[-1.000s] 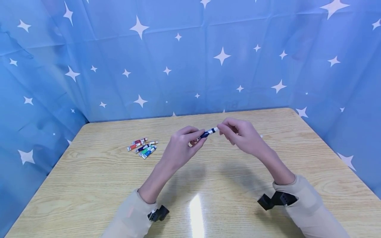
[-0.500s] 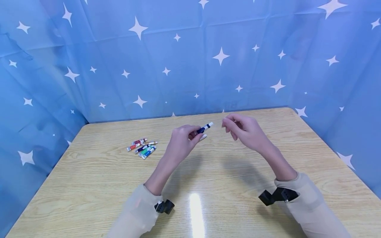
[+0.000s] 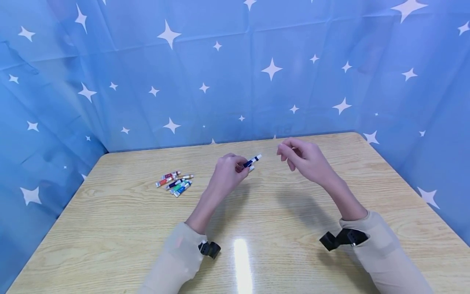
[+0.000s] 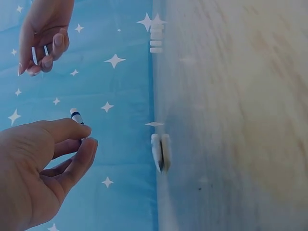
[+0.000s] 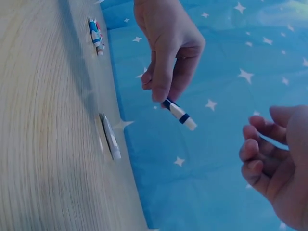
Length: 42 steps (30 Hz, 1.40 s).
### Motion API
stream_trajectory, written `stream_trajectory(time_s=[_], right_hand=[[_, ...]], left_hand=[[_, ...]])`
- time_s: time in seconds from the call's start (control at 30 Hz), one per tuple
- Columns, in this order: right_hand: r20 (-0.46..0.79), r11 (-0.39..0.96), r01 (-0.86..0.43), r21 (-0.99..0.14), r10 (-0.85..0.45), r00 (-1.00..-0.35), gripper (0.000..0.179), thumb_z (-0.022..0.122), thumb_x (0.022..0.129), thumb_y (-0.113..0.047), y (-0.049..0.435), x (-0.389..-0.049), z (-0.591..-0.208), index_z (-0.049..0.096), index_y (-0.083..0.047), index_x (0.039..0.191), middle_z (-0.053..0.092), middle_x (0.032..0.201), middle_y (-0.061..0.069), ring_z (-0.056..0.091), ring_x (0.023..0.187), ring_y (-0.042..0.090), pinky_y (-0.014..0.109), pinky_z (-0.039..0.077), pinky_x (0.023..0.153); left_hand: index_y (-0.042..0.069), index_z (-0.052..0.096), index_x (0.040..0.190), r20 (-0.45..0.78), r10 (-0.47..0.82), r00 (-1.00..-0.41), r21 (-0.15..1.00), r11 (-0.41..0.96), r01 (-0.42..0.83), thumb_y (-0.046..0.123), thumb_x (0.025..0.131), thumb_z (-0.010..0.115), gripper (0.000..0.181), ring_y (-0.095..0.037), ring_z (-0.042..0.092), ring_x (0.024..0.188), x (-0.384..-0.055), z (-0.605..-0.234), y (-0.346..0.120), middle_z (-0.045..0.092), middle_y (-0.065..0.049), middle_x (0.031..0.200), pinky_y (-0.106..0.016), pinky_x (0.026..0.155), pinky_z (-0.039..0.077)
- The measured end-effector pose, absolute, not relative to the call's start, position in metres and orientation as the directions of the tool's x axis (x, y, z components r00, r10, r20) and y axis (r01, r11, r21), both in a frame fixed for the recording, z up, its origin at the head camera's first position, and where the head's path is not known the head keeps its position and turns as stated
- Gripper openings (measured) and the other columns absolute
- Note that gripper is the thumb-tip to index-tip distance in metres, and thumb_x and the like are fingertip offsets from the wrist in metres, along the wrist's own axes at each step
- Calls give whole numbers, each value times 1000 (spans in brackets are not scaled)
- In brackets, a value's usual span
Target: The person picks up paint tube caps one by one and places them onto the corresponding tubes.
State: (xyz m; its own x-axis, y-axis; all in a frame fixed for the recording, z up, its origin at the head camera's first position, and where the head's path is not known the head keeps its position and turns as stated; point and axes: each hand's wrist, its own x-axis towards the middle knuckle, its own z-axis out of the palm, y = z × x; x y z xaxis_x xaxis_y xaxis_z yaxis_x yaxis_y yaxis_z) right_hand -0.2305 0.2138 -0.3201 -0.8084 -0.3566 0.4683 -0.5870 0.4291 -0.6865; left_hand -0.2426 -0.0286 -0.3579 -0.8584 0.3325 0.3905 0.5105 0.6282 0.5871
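Left hand [image 3: 228, 171] pinches a blue-and-white paint tube [image 3: 253, 161] above the tabletop [image 3: 110, 228], nozzle end angled toward the right hand [image 3: 304, 160], apparently for access. Right hand hovers near the tube with fingers curled; whether it holds a cap cannot be told. Spare paint tubes [image 3: 175, 182] lie left of the held tube.

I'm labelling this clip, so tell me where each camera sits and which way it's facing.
Head: above the wooden table, looking forward and down; both forearms, left hand pinching a paint tube, right hand.
Left wrist: behind the left hand, facing the blue backdrop.
Right wrist: beside the right hand, facing the left hand.
All three show the tube.
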Motion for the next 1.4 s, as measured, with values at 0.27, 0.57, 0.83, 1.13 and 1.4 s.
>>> stream_trajectory(time_s=[0.27, 0.57, 0.83, 1.13, 1.4], right_hand=[[448, 444, -572, -690, -359, -819, 20, 51, 107, -18, 220, -236, -325, 65, -9, 95, 57, 70, 5, 51, 53, 18, 30, 38, 48], [424, 442, -557, -703, -368, -828, 21, 52, 107, -19, 224, -239, -328, 65, -9, 95, 58, 71, 4, 53, 55, 23, 30, 40, 48], [392, 466, -524, -713, -355, -849, 20, 53, 107, -20, 231, -241, -329, 66, -8, 96, 59, 77, 7, 54, 55, 26, 30, 42, 48], [351, 481, -486, -729, -347, -870, 21, 54, 106, -22, 238, -245, -331, 66, -6, 98, 60, 80, 8, 54, 55, 21, 29, 44, 50], [331, 492, -470, -733, -345, -878, 22, 54, 106, -23, 240, -247, -331, 66, -6, 99, 60, 81, 9, 54, 56, 22, 29, 45, 52]], left_hand=[[3, 79, 93, 272, 329, -904, 610, 668, 427, 6, 91, 74, 5, -14, 64, 75, -252, -365, -27, 71, -6, 86, -21, 60, 51], [3, 79, 95, 165, 307, -937, 601, 722, 342, 9, 92, 74, 8, -16, 61, 75, -259, -371, -25, 72, -8, 88, -22, 58, 48], [1, 79, 99, 85, 300, -950, 607, 741, 288, 8, 92, 74, 10, -16, 60, 73, -263, -374, -23, 73, -9, 91, -23, 59, 48], [1, 79, 98, 18, 262, -965, 584, 781, 223, 6, 92, 73, 9, -18, 60, 75, -268, -378, -22, 72, -10, 94, -26, 63, 49], [1, 78, 93, 19, 227, -974, 590, 784, 194, 5, 91, 73, 6, -19, 59, 74, -271, -379, -21, 71, -11, 91, -26, 61, 47]])
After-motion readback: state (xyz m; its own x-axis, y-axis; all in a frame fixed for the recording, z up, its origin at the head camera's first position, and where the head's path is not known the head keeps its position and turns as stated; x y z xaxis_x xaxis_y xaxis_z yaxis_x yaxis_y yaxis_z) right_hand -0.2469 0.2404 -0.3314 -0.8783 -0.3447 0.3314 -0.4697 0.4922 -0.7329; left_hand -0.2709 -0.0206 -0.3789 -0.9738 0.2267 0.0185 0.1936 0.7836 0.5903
